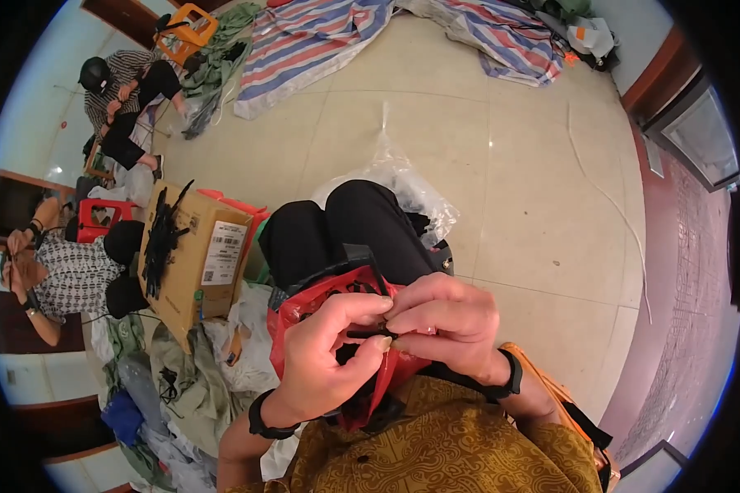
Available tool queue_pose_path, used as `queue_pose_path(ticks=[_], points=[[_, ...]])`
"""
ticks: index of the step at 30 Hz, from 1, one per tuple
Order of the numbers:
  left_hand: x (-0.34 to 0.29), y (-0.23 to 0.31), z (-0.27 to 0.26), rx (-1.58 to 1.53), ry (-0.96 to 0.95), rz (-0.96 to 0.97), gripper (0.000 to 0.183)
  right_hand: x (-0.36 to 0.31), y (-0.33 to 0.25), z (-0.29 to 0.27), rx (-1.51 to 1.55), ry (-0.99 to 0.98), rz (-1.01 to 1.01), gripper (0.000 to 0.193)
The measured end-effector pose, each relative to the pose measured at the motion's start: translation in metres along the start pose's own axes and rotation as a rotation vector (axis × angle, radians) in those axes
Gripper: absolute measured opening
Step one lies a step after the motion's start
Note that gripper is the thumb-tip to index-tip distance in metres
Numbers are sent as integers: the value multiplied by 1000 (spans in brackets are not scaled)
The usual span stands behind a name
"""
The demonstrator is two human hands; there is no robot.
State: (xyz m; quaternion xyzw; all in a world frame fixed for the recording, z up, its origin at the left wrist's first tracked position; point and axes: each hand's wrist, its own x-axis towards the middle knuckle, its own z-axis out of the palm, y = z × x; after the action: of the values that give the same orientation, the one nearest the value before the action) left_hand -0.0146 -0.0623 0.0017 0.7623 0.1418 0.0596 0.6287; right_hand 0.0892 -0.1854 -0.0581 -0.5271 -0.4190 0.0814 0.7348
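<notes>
Both hands meet over my lap, fingertips almost touching. My left hand (330, 349) is closed in a pinch on a small dark strip (362, 334), thin and black. My right hand (446, 322) pinches at the strip's other end, its fingers pressed together and partly covering it. What exactly the strip is, I cannot make out. Beneath the hands a red plastic bag (290, 322) lies open across my lap, with dark stuff inside it. A black strap-like piece (359, 256) stands up at the bag's far edge, against my dark trousers.
On my left stands a cardboard box (222, 283) with a bunch of black strips (164, 238) on top. Cloth and plastic bags (193, 370) pile up beside it. Two people sit at the left. Clear plastic (423, 193) lies beyond my knees; striped sheeting (304, 57) covers the far floor.
</notes>
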Motion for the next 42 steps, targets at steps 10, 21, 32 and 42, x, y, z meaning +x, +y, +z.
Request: queue_pose_path(ticks=[10,21,32,42], points=[[-1,-5,10,252,25,213,45,2,-2,-1,-31,39,-41,27],[-1,-10,23,214,198,277,44,2,-8,-5,-55,40,28,23],[16,-16,23,232,111,320,38,-1,17,2,572,287,235,25],[36,9,-6,591,-8,709,33,2,20,6,1193,158,486,40]])
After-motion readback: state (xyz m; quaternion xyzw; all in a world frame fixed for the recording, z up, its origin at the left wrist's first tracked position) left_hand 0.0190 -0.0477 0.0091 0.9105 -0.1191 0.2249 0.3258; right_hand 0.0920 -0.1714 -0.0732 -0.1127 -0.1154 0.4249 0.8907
